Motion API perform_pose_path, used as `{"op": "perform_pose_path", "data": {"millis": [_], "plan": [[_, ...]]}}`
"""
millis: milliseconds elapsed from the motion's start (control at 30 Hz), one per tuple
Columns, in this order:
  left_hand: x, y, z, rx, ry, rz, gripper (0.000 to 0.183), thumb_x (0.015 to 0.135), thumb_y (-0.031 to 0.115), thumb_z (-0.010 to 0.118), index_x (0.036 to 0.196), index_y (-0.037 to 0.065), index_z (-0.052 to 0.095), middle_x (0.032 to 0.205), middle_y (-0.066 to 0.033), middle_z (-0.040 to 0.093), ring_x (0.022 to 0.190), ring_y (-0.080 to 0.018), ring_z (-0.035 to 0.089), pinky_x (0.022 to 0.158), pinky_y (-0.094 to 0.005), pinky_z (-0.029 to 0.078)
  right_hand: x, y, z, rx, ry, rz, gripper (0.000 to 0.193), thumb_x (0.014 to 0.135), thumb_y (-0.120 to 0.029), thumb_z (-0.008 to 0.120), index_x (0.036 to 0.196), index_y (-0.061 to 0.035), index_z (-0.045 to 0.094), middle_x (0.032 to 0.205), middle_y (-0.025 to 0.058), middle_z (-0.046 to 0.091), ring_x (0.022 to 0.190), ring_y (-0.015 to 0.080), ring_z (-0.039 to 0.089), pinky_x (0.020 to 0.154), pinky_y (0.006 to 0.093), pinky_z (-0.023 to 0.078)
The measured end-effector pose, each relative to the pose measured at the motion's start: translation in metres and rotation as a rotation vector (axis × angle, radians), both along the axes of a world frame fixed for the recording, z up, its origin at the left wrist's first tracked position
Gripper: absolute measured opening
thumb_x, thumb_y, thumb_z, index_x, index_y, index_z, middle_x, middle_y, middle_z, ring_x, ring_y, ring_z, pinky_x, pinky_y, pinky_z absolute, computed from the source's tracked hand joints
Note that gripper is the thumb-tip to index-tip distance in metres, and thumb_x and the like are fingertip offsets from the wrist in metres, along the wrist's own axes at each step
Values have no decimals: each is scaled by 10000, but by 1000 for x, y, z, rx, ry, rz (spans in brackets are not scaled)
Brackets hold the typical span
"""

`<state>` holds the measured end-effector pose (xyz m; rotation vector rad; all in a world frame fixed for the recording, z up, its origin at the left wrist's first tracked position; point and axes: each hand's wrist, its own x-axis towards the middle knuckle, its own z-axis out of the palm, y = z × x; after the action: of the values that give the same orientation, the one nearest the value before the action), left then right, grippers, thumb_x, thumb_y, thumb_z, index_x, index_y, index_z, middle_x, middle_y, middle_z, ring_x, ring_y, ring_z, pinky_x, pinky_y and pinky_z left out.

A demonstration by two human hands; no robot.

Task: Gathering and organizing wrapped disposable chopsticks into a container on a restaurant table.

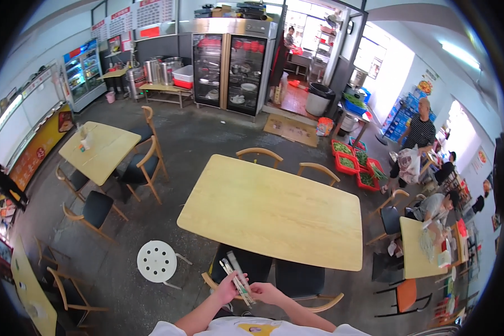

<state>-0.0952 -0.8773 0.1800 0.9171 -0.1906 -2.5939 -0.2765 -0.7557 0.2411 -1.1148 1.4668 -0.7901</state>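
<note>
Slim stick packets (240,281) at six o'clock, left hand's (226,289) fingers wrapped round them, right hand (266,293) touching, grip unclear. If that left hold loosens, one could probably slip onto the chair (260,270), missing the bench (274,210) toward twelve.

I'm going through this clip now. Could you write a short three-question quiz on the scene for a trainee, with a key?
1. What is in the person's left hand?
2. True or false: the red crates near the doorway hold green vegetables.
3. Where does the round white stool stand relative to the large wooden table?
A) On top of it
B) To its right in the picture
C) To its left in the picture

Key:
1. A bundle of slim, stick-like items.
2. True.
3. C.
</note>
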Motion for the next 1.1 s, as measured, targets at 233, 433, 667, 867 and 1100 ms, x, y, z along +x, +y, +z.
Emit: {"op": "perform_pose_path", "data": {"millis": [233, 433, 667, 867, 1100], "plan": [[63, 64, 0, 116, -116, 400, 245, 1079, 372, 615, 994, 143, 590, 637, 59, 334, 550, -92, 349, 532, -287, 355, 48, -1, 5, -47, 125, 340, 300, 1005, -335, 721, 1075, -45, 755, 840, 71, 741, 769, 127, 653, 738, 324, 549], [165, 97, 20, 137, -76, 686, 533, 1051, 416, 638, 648, 222, 349, 561, 69, 240, 457, -103, 236, 468, -290, 224, 90, 21, 1, 292, 116, 579, 360, 1046, -360, 654, 1167, -33, 743, 963, 63, 762, 873, 126, 678, 817, 302, 550], [258, 113, 19, 159, -17, 1029, 528, 1055, 381, 618, 640, 230, 328, 550, 75, 214, 451, -98, 223, 465, -291, 218, 168, -7, -8, 287, 329, 1071, 454, 1033, -460, 620, 1220, -68, 751, 1111, 138, 786, 1038, 261, 742, 935, 393, 559], [380, 116, 9, 193, 71, 1184, 509, 1056, 377, 618, 656, 220, 344, 567, 75, 261, 463, -95, 270, 473, -288, 242, 299, -95, -4, 203, 496, 1272, 386, 1006, -391, 655, 1195, -74, 766, 1050, 110, 796, 966, 223, 746, 885, 377, 577], [529, 104, 31, 384, 25, 1445, 441, 1057, 357, 603, 700, 199, 398, 589, 63, 322, 509, -102, 339, 531, -295, 325, 435, -186, 22, -102, 279, 970, 349, 992, -323, 679, 1172, -34, 754, 1086, 172, 778, 1009, 321, 750, 880, 413, 578]]}}
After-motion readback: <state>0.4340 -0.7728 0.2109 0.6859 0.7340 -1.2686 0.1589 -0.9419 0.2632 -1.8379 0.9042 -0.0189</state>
